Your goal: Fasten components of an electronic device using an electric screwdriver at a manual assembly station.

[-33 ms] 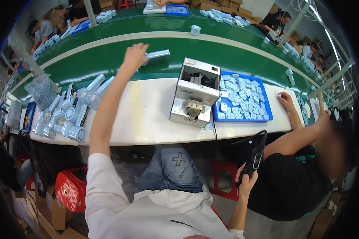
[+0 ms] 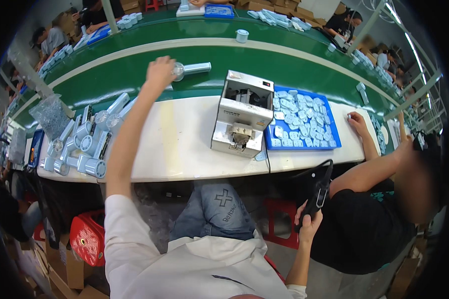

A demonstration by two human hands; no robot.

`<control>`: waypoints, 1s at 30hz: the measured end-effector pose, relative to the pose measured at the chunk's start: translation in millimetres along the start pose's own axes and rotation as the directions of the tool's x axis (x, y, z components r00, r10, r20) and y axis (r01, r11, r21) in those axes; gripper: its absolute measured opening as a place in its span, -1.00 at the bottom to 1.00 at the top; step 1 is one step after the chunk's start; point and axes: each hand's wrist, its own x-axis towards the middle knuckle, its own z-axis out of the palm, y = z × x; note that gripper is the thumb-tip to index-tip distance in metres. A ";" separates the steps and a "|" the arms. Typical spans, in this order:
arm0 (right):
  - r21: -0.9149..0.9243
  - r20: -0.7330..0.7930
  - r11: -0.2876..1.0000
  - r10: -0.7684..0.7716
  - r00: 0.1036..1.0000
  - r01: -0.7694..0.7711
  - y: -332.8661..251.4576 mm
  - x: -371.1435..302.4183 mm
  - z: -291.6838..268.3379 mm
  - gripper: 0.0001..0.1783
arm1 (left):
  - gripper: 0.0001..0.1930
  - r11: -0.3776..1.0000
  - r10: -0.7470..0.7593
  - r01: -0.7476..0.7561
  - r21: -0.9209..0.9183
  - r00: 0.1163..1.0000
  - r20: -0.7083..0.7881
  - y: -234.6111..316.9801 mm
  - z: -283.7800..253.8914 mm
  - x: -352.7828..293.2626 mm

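Slightly leftward of its place in the earlier frame, the left hand point(image 2: 160, 73) uncovers more of the pale blue device point(image 2: 197, 68), whose clear round head now shows beside the fingers. That device lies on the green belt point(image 2: 129, 74), upper middle of the frame, its long axis nearly crosswise: head to the left, handle pointing right and a touch upward in the picture. From where I stand it looks light, stiff and rather slick; the clear head could scratch or crack, I'd judge, so the handle seems the surer hold. Whether the left fingers grip it or merely touch, I cannot tell. At lower right, the right hand point(image 2: 310, 224) wraps a black hand tool point(image 2: 318, 199). A grey machine point(image 2: 242, 119) stands mid-frame, beside a blue tray point(image 2: 302, 148) of pale pieces; similar devices point(image 2: 94, 166) heap at left.
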 end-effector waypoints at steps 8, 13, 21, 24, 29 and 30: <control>0.378 0.074 0.921 0.068 0.995 -0.091 -15.5 64.3 18.7 -0.79 | -0.50 0.958 -0.271 0.219 0.184 0.901 0.338 -61.5 -43.5 -127.4; 0.399 0.000 0.910 0.122 0.993 -0.112 -39.8 142.1 43.6 -0.79 | -0.54 0.976 -0.218 0.213 0.046 0.949 0.227 -55.5 -49.7 -143.5; -0.526 0.073 0.844 -0.075 0.994 0.103 -5.2 223.3 56.4 -0.66 | -0.52 0.817 -0.209 0.208 -0.538 0.976 0.061 -4.2 -120.2 -137.9; -0.716 0.204 0.652 -0.147 0.968 0.250 4.6 231.9 68.0 -0.55 | -0.53 0.658 -0.157 0.032 -0.752 0.983 -0.096 41.2 -155.1 -151.1; -0.806 0.278 0.539 -0.021 0.960 0.245 3.1 236.9 81.8 -0.52 | -0.61 -0.010 -0.133 0.035 -0.999 0.990 0.036 114.7 -166.2 -187.6; -0.786 0.286 0.566 -0.022 0.958 0.247 3.0 237.5 76.9 -0.53 | -0.65 -0.156 -0.134 0.038 -0.987 0.989 0.060 128.3 -163.7 -191.4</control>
